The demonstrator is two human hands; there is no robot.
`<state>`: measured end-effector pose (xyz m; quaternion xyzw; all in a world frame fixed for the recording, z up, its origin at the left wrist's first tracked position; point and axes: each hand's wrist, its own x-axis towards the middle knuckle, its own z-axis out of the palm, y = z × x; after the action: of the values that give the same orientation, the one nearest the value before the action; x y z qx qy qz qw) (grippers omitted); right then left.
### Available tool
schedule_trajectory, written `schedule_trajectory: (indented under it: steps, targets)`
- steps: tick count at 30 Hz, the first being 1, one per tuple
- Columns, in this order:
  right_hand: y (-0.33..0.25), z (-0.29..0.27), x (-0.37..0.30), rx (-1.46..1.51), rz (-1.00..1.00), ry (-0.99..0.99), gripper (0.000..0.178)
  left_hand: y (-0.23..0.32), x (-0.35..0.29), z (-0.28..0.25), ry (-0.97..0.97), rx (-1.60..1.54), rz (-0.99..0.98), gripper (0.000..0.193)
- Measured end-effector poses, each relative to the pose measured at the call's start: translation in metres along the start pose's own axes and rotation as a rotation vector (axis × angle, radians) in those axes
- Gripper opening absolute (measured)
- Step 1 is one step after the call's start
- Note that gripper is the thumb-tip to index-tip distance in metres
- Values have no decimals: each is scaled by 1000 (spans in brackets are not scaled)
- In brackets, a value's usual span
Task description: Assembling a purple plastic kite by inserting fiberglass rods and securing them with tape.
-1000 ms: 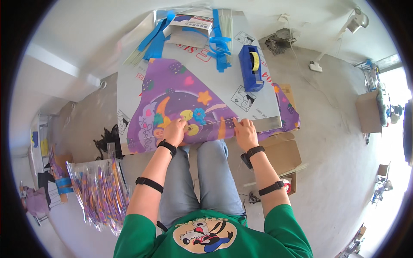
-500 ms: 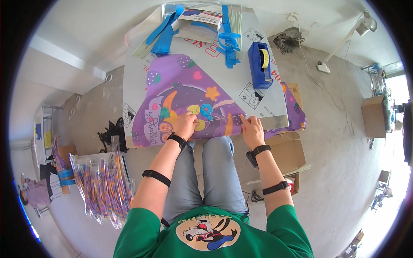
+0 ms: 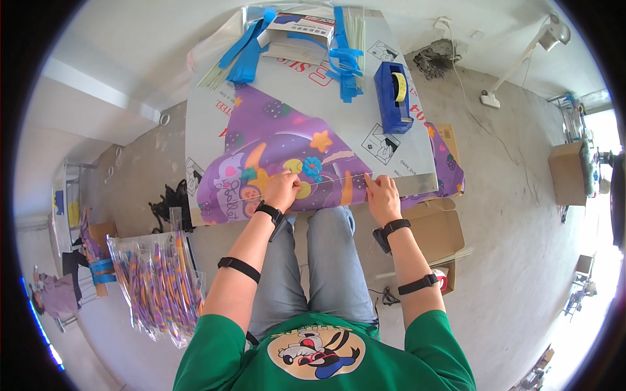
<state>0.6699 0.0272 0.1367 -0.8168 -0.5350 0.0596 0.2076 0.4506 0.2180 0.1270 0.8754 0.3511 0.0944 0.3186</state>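
Observation:
A purple sheet [image 3: 319, 140] printed with stars, strawberries and flowers lies over the near edge of the board-topped table, its far part rising to a tip on the left. A thin pale line, like a slim rod or seam, runs across it near the front edge. My left hand [image 3: 283, 191] is closed on the sheet by this line, its fingertips partly hidden. At the line's right end my right hand [image 3: 383, 197] has its index finger and thumb on the sheet, the other fingers curled. What lies under the fingers is hidden.
On the table [image 3: 339, 117] stand a blue tape dispenser [image 3: 393, 98] at the right and a small open box [image 3: 300, 40] at the back. Blue strips [image 3: 246, 62] and thin pale sticks [image 3: 355, 32] flank the box. Clear bags of purple-orange pieces [image 3: 156, 280] hang at lower left; a cardboard box [image 3: 433, 231] sits right.
The far left part of the purple sheet has shifted and sunk, bunching nearer to me. Both hands stay almost where they were on the near edge.

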Motion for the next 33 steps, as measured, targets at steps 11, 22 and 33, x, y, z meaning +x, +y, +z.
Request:
schedule_trajectory:
  steps: [11, 22, 33]
  targets:
    - [-1, 3, -2, 12, 17, 14, 37, -5, 0, -1, -30, -126, -15, 13]
    - [-4, -1, 0, 24, 33, 27, 36, -10, 4, 0, -77, -144, -41, 15]
    - [-5, 0, -1, 4, 14, 42, 36, -11, 2, 2, -50, -138, -12, 14]
